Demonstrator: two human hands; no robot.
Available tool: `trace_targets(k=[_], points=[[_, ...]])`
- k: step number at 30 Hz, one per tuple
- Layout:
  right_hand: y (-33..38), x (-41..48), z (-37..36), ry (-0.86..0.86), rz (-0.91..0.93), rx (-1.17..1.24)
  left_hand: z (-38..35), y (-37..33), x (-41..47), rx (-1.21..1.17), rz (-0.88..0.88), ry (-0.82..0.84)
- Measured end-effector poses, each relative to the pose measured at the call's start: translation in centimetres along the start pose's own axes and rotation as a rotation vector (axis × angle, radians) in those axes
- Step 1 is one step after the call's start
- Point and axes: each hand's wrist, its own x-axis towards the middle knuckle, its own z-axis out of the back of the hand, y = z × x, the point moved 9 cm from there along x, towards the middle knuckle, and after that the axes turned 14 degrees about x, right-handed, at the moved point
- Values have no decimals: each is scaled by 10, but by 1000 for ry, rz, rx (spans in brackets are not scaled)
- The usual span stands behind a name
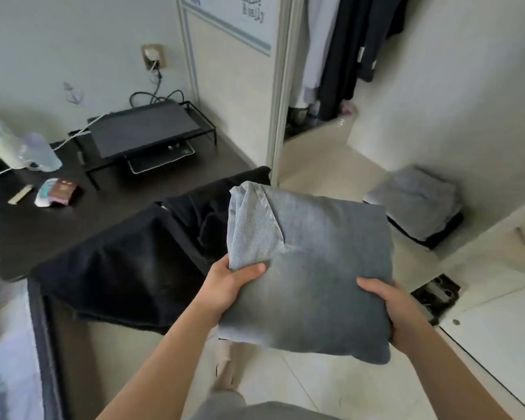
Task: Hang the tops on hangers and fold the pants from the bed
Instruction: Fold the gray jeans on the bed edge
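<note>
A: How are the hands set?
B: Both bare forearms reach forward and down. The left hand [232, 283] grips the left edge of the folded pants [315, 268], thumb laid across the top, the other fingers curled out of sight beneath. The right hand [396, 310] grips the near right edge the same way, thumb on top, fingers under.

A: So where are the pants?
B: In the air between the two hands, held flat like a cushion above the floor [331, 386].

A: What room is there around them?
B: Just beside them on the left, a black garment [128, 259] hangs draped over something I cannot identify. Ahead and to the right, a stack of folded clothes [419, 204] lies on the floor by the wall, well apart from the bundle, with bare tile between. Farther ahead a door frame [281, 86] opens on hanging clothes [346, 56]. A white panel [497, 344] runs along the floor's right edge.

A: And the cloth?
B: Thick grey denim, folded to a plump rectangle with rounded corners. A paler flap with a stitched seam lies over its top left corner. The stack on the floor is pale grey on top, with something black beneath. The floor is glossy pale tile.

A: Anything at the far left?
B: A dark counter [43, 231] carrying a black stand [140, 131], cables, and small items too blurred to name.
</note>
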Motion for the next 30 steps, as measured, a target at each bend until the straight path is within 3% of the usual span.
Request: trace_targets(k=[16, 30], points=[[54, 84, 25, -496, 211, 353, -108, -115, 250, 314, 69, 497], [82, 224, 33, -557, 183, 398, -153, -114, 420, 577, 160, 362]])
